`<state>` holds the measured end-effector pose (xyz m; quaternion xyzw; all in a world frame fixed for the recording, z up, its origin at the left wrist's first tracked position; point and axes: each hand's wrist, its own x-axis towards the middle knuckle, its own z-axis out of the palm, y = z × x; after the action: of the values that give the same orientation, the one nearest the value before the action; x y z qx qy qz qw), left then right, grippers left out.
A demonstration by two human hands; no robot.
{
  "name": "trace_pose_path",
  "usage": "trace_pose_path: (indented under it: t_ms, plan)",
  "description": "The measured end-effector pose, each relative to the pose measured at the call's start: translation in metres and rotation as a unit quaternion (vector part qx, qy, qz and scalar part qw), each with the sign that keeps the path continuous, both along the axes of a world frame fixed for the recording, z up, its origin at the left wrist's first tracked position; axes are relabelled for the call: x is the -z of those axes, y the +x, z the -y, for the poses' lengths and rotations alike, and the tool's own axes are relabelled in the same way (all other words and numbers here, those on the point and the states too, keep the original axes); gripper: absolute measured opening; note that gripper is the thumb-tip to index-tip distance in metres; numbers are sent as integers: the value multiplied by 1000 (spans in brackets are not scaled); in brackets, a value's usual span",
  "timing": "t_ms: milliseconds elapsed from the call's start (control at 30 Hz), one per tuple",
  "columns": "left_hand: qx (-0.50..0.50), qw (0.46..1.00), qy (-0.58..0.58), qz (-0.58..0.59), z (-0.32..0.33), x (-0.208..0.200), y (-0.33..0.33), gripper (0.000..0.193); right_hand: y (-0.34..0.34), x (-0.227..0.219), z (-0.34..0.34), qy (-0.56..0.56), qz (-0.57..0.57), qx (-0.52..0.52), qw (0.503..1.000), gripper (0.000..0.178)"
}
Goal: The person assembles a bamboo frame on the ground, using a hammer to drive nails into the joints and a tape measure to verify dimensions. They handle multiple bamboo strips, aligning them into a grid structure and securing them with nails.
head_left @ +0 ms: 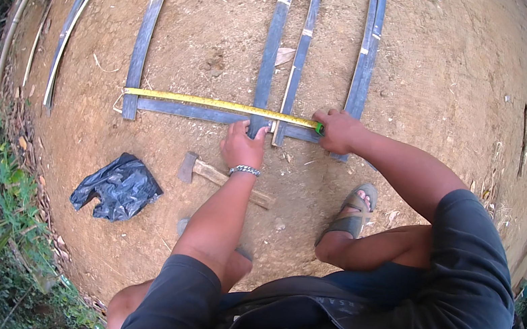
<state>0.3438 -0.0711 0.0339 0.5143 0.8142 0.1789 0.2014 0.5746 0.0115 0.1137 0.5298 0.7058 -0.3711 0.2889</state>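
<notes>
A yellow tape measure blade (205,102) stretches across several dark grey-blue slats, from the left slat (141,58) to its green case (319,128). My right hand (343,133) is closed around that case, over the lower end of the right pair of slats (360,77). The middle slat (271,57) has its near end between the thumb and fingers of my left hand (242,146). Just beyond that hand, a crosswise slat (183,110) lies under the tape. A narrower slat (300,54) runs beside the middle one.
A wooden-handled hatchet (233,182) lies on the bare earth near my left forearm. To its left is a crumpled black plastic bag (118,187). Long thin poles (11,52) and another slat (74,27) lie at the far left, with green plants (2,227) below.
</notes>
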Motion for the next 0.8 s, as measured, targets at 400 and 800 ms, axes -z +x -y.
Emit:
trace_pose_path:
  t_ms: [400,800]
  plan:
    - [10,1000,-5,-25,2,0,1,45,-2,-3,-1,-10,10,4,1000,64]
    - [21,999,-1,-47,3,-1,2,43,-1,-3,-1,-9,7,-4,1000,64]
